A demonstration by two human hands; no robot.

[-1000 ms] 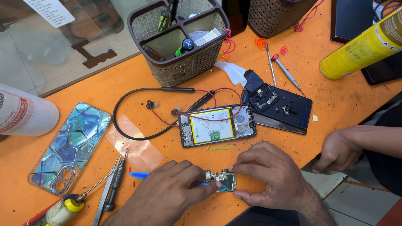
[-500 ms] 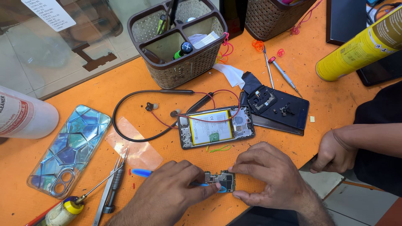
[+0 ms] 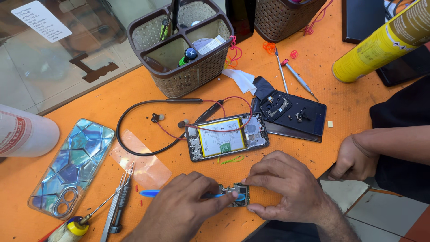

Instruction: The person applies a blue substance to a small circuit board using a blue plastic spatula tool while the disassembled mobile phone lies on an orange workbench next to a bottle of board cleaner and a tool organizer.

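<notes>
A small phone circuit board (image 3: 234,196) lies on the orange table (image 3: 345,107) near its front edge. My left hand (image 3: 181,213) holds a blue pry tool (image 3: 150,193) with its tip against the board. My right hand (image 3: 284,186) pinches the board's right end between thumb and fingers. Just behind them lies an opened phone (image 3: 226,136) with its battery showing and red wires across it.
A black back cover (image 3: 293,112) lies right of the phone, black neckband earphones (image 3: 148,123) left. A patterned phone case (image 3: 71,168), tweezers (image 3: 115,204), a brown tool basket (image 3: 181,49), a yellow spray can (image 3: 380,42) and another person's hand (image 3: 354,159) surround them.
My left hand's fingers have slid slightly right along the blue tool toward the board. The right hand keeps its grip.
</notes>
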